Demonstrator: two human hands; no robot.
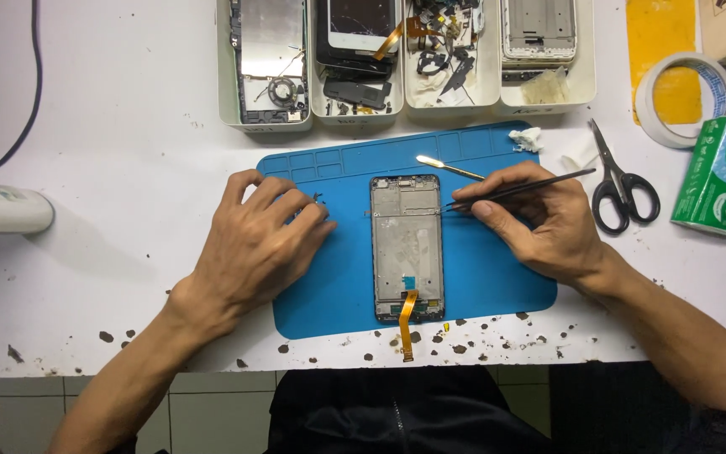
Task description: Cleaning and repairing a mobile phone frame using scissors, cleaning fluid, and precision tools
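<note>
An opened phone frame (407,248) lies upright in the middle of a blue work mat (497,277), with an orange flex cable (406,324) trailing off its lower end. My right hand (539,220) grips black tweezers (521,188), whose tips touch the frame's upper right edge. My left hand (258,244) rests palm down on the mat's left side, fingers curled near a few tiny dark parts (317,198). A metal pry tool (447,167) lies on the mat above the frame.
Several white bins (405,97) of phone parts line the back of the white table. Scissors (622,189), a tape roll (682,97) and a green tissue pack (720,176) lie at right. A white cylinder (2,210) sits at left. The table's chipped front edge (212,361) is close.
</note>
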